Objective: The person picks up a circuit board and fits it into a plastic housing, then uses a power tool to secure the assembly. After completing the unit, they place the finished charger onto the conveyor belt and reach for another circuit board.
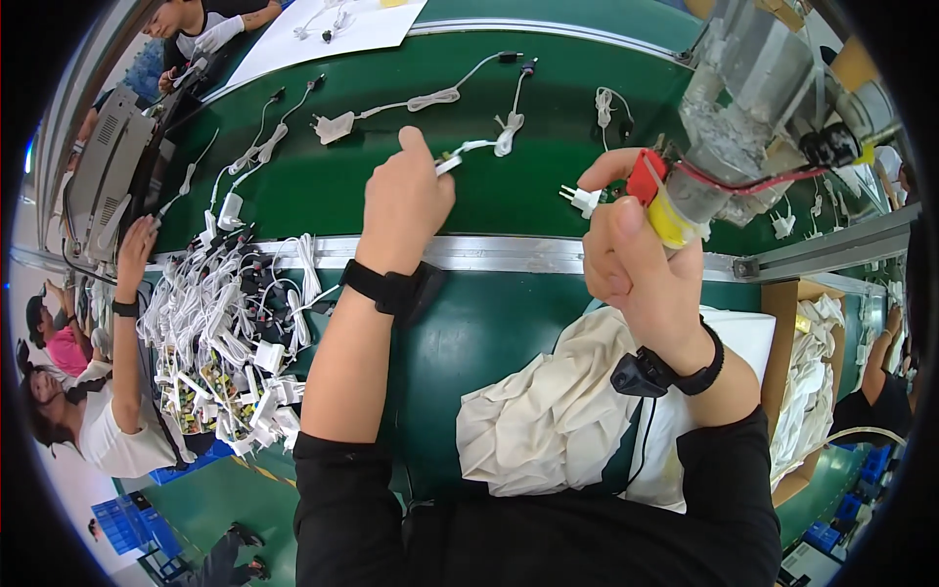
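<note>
My left hand (409, 201) is closed over the green belt, fingers curled down. A small charger circuit board (448, 162) with a white part pokes out beside them, and a bundled white cable (507, 135) trails from it. My right hand (641, 245) is wrapped around the lower end of a hanging tool (699, 181) covered in clear tape, with a red piece and a yellow band near my fingers. Next to my right fingertips is a white two-pin plug (583, 200); whether those fingers touch it, I cannot tell.
White chargers with cables (334, 127) lie along the green belt (528, 196). A large heap of white cables (225, 323) stands left of my forearm. Cream cloths (548, 421) lie before me, and a cardboard box (804, 293) stands right. Co-workers reach in at the left.
</note>
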The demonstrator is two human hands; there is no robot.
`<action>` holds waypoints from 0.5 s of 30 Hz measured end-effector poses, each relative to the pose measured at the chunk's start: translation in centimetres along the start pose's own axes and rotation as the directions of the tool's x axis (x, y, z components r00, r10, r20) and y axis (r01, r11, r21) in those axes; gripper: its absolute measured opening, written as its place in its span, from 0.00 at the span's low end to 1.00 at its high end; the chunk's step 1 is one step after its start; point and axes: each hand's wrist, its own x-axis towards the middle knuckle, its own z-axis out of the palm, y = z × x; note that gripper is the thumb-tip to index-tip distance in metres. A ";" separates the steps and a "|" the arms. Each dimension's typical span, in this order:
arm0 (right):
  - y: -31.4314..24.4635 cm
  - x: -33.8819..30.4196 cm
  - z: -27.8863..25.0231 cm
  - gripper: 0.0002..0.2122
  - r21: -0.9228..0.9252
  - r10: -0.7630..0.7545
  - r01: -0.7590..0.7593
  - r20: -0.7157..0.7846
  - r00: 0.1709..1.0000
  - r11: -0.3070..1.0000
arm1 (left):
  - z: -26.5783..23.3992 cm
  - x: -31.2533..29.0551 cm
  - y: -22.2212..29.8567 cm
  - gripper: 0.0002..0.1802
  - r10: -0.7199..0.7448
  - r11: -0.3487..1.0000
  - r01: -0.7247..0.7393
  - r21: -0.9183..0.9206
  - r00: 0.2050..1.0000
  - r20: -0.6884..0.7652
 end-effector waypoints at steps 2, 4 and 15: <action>0.0 0.1 -0.1 0.16 -0.008 -0.002 0.001 -0.033 0.999 1.000 | -0.5 0.0 2.0 0.13 -0.093 0.947 0.110 -0.302 0.993 0.068; 0.0 0.1 -0.2 0.15 -0.010 -0.003 0.002 -0.050 0.999 1.000 | 0.4 -0.8 3.1 0.15 -0.084 0.806 0.201 -0.557 0.970 0.229; 0.4 1.3 -1.0 0.14 -0.014 -0.108 0.108 -0.101 0.989 0.994 | 2.5 -10.7 8.4 0.21 0.486 -0.234 0.751 -0.618 0.641 0.595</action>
